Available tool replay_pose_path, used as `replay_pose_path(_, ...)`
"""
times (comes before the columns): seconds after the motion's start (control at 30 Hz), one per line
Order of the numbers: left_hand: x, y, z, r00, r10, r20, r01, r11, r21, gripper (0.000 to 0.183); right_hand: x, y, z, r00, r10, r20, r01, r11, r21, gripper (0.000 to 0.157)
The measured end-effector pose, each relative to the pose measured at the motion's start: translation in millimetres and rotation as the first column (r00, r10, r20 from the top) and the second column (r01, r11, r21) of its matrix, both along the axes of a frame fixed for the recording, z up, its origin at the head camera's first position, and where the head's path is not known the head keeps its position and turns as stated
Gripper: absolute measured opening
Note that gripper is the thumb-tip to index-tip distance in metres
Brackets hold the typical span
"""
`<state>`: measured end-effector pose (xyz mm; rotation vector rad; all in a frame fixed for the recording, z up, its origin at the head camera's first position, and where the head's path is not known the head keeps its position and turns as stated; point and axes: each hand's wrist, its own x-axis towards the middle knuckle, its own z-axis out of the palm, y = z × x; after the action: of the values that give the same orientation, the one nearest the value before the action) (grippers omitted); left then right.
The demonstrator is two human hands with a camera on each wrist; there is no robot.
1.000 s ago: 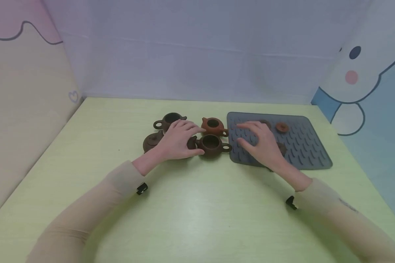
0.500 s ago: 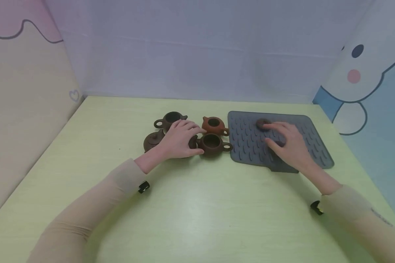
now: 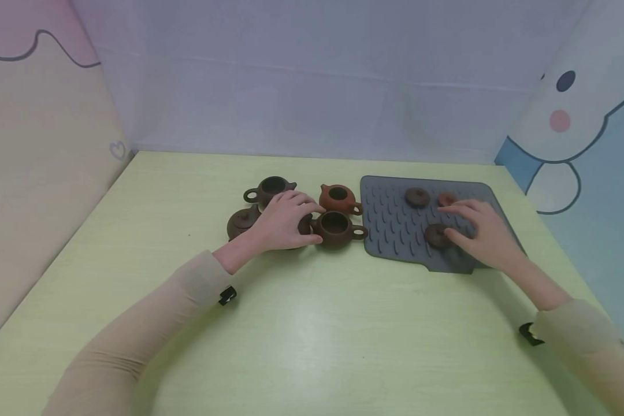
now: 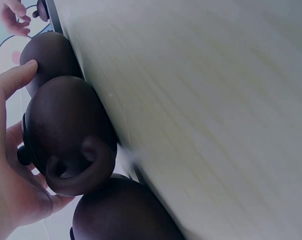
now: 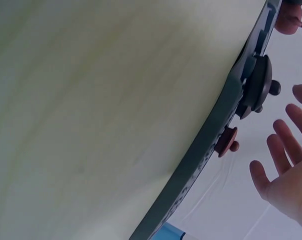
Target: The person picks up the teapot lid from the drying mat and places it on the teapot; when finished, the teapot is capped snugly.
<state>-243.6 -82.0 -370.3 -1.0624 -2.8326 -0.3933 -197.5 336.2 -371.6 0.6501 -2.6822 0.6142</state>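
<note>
My left hand arches over a dark brown lidded teapot, thumb to one side and fingers beyond it; its fingers look relaxed. The thumb tip overlaps a lidless brown teapot; I cannot tell if it touches. Another lidded teapot stands left of the wrist. Behind are a lidless dark teapot and a lidless reddish one. My right hand spreads, holding nothing, above the grey ribbed mat. Its thumb is nearest a dark lid; a reddish lid lies by its fingers.
A second dark lid lies towards the back of the mat. The pale wooden table extends in front of the teapots. A plain cloth backdrop stands behind, with printed panels at both sides.
My right hand has moved rightward across the mat from its left side, uncovering the dark lids. My left hand and the teapots stay put.
</note>
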Motion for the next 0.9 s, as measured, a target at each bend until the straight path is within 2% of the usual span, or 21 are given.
replay_pose_path(0.27,-1.2,-0.8,-0.8,1.000,0.003,0.016,-0.003,1.000,0.007,0.058,-2.1,8.0,-1.2,0.999,0.046,0.017,-0.047,0.998,0.042,0.039)
replay_pose_path(0.53,-1.7,-0.5,-0.2,1.000,0.006,0.028,-0.006,1.000,0.012,0.059,-3.8,5.9,0.2,0.997,0.080,0.014,-0.081,0.992,0.100,0.026)
replay_pose_path(0.9,-1.4,-1.1,1.1,0.999,0.011,0.038,-0.011,1.000,0.015,0.059,-6.3,4.5,0.3,0.998,0.056,0.005,-0.056,0.993,0.104,0.023)
